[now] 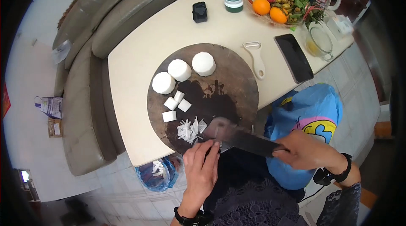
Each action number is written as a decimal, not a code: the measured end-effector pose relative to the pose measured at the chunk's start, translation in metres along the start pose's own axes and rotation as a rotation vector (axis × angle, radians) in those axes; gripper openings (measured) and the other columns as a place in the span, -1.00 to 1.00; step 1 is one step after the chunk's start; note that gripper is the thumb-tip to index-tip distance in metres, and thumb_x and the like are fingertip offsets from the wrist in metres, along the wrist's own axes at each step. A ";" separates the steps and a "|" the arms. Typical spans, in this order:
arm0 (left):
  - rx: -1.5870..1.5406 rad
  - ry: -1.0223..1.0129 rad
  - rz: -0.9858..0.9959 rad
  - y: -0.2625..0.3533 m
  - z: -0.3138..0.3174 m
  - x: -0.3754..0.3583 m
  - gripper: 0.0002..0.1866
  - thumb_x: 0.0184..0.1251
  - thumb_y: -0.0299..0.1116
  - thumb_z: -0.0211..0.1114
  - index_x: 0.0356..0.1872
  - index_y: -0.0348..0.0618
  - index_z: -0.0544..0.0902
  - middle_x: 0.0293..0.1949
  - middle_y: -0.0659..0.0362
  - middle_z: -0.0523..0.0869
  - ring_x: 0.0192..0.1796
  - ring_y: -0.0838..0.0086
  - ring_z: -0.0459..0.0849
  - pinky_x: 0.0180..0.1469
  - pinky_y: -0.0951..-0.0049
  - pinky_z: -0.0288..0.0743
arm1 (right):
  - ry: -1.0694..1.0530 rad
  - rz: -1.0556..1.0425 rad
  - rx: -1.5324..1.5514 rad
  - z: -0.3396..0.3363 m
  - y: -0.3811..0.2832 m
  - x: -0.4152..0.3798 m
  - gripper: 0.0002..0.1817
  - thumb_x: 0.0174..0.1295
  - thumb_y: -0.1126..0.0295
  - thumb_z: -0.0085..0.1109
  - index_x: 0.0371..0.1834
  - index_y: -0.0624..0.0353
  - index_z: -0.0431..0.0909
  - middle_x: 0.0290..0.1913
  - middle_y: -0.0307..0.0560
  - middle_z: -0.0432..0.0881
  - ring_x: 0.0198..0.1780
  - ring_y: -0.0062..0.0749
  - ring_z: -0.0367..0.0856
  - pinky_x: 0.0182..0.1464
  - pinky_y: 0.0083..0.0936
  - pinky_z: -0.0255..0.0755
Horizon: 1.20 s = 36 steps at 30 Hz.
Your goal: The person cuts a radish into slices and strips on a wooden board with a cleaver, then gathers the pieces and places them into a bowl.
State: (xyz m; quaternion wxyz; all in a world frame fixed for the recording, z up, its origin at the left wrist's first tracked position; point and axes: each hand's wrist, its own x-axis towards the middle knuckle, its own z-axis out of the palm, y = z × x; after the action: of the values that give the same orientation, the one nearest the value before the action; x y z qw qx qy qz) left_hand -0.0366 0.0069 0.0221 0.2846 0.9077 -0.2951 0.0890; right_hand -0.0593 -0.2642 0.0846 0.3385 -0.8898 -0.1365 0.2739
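Note:
A round dark cutting board lies on the cream table. My right hand is wrapped round the handle of a broad cleaver, whose blade is slightly blurred over the board's near edge. Close to the blade, my left hand rests at that edge with fingertips pressed down; what lies under them is hidden. Thin white strips sit in a pile beyond my left fingers. Farther up are several small white blocks and three thick white rounds, one of them at the top.
A white peeler and a black phone lie right of the board. Behind stand a fruit bowl, a green-white jar and a glass cup. A blue bag with white pieces hangs below the table edge.

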 end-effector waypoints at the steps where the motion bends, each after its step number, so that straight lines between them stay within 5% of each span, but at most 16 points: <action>1: 0.041 -0.023 0.017 0.001 -0.001 0.008 -0.64 0.00 -0.63 0.39 -0.08 -0.26 0.67 -0.03 0.07 0.62 0.00 0.13 0.56 0.07 0.16 0.37 | -0.013 0.107 0.245 -0.004 0.002 -0.002 -0.81 0.26 0.42 0.09 -0.46 0.30 0.53 -0.65 -0.03 0.53 -0.55 -0.32 0.56 -0.46 -0.37 0.39; 5: 0.107 -0.049 0.091 -0.004 0.002 0.023 -0.63 0.00 -0.60 0.41 -0.08 -0.21 0.68 -0.07 0.12 0.63 -0.02 0.18 0.56 0.08 0.22 0.33 | 0.014 0.209 0.733 -0.001 0.025 -0.004 -0.69 0.31 0.34 0.11 -0.58 0.28 0.49 -0.65 -0.25 0.51 -0.59 -0.66 0.43 -0.53 -0.59 0.30; 8: 0.152 0.011 0.074 -0.006 0.010 0.024 -0.66 0.02 -0.61 0.39 -0.11 -0.19 0.67 -0.10 0.12 0.62 -0.04 0.19 0.56 0.05 0.22 0.33 | 0.038 0.233 0.875 0.011 0.022 -0.003 -0.67 0.33 0.34 0.08 -0.60 0.25 0.47 -0.65 -0.32 0.51 -0.63 -0.69 0.41 -0.57 -0.67 0.26; 13: 0.168 0.298 -0.107 -0.013 0.015 0.022 -0.72 0.16 -0.66 0.29 -0.08 -0.24 0.65 -0.05 0.00 0.60 0.01 0.13 0.57 0.10 0.21 0.39 | 0.092 0.179 1.065 0.055 0.021 -0.001 -0.80 0.42 0.38 -0.10 -0.06 0.28 0.40 -0.52 -0.16 0.55 -0.66 -0.66 0.40 -0.61 -0.68 0.29; 16: -0.015 0.469 -0.319 -0.019 0.015 0.017 -0.71 0.28 -0.60 0.21 0.03 -0.32 0.61 0.10 -0.12 0.55 0.11 0.02 0.55 0.23 0.15 0.33 | 0.186 0.147 1.250 0.069 0.011 0.001 -0.80 0.43 0.39 -0.12 -0.06 0.31 0.40 -0.53 -0.11 0.54 -0.67 -0.65 0.39 -0.61 -0.67 0.29; 21: -0.053 0.291 -0.325 -0.035 0.017 0.019 -0.63 0.45 -0.49 0.02 0.21 -0.43 0.45 0.26 -0.25 0.42 0.31 -0.10 0.38 0.36 0.12 0.22 | 0.220 0.161 1.200 0.086 -0.010 0.018 -0.78 0.42 0.42 -0.17 -0.05 0.35 0.38 -0.54 -0.06 0.52 -0.69 -0.60 0.36 -0.61 -0.61 0.31; 36: 0.017 0.173 -0.287 -0.029 0.028 0.024 -0.55 0.47 -0.41 0.01 0.27 -0.50 0.32 0.26 -0.31 0.38 0.36 -0.18 0.29 0.41 0.03 0.12 | 0.146 0.086 1.237 0.121 -0.042 0.064 -0.82 0.40 0.44 -0.18 -0.11 0.36 0.33 -0.55 -0.04 0.50 -0.68 -0.61 0.37 -0.62 -0.59 0.34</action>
State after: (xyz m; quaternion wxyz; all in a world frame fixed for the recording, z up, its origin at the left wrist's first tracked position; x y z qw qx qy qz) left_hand 0.0002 -0.0014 -0.0063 0.3112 0.9319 -0.1360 0.1277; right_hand -0.0800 -0.1415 0.0125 0.7883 -0.5500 0.1070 0.2543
